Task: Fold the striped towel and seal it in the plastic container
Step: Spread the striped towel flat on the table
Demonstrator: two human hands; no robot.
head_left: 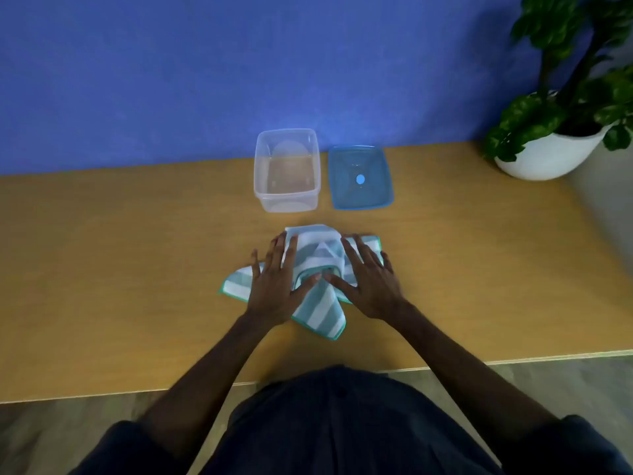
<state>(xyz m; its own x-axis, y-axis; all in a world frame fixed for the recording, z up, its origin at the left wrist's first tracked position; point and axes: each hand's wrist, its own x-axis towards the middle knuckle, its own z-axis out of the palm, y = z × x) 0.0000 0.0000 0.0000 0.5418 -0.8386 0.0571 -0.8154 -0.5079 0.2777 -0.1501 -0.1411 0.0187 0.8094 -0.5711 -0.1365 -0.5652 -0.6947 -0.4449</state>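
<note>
While both palms lie flat and open on the towel (pixel 320 305), my left hand (pixel 279 286) and right hand (pixel 368 286) gripping nothing, the bundle sits rumpled on the table (pixel 137 269), corners splayed; smooth it square before folding. Soft teal-and-white striped cloth; beyond it, a clear rigid rectangular container (pixel 287 171), empty, blue lid (pixel 359 178) just beside.

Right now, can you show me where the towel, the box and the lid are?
towel (pixel 322 311): head view, on the striped corner nearest the person.
box (pixel 287 200): head view, on its clear front wall.
lid (pixel 359 166): head view, on its blue top, above the round dot.
</note>
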